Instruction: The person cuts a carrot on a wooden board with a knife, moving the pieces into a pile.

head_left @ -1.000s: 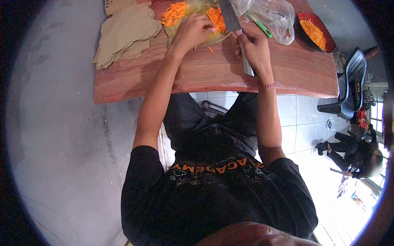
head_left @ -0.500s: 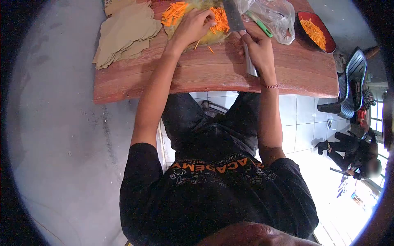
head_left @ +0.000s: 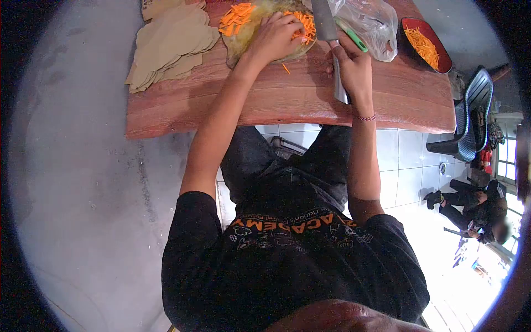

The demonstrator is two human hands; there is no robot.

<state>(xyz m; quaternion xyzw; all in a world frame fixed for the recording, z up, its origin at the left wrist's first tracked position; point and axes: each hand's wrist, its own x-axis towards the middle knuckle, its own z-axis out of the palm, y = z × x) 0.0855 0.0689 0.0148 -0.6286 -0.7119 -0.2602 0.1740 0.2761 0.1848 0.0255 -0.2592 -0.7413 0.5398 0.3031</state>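
My right hand (head_left: 352, 65) is wrapped around the metal handle of a broad-bladed kitchen knife (head_left: 324, 21), whose blade points away from me. My left hand (head_left: 278, 36) rests over the cutting board (head_left: 235, 48), its fingers curled on a pile of carrot strips (head_left: 307, 23) just left of the blade. Some of those strips are hidden beneath the fingers. A second bunch of thicker carrot sticks (head_left: 236, 18) lies on the board's left side. One loose carrot strip (head_left: 286, 68) sits on the wooden table in front of the board.
On the wooden table (head_left: 265, 105), a stack of brown paper sheets (head_left: 168, 44) lies at left. Right of the knife are a green-handled tool (head_left: 352, 36) and a clear plastic bag (head_left: 379, 27). A red-black tray (head_left: 442, 52) holds shredded carrot. Beyond it are a chair (head_left: 477, 113) and a seated person (head_left: 475, 207).
My left hand has shifted right and its fingers have come down over the carrot strips. The knife in my right hand has moved slightly right, away from the pile.
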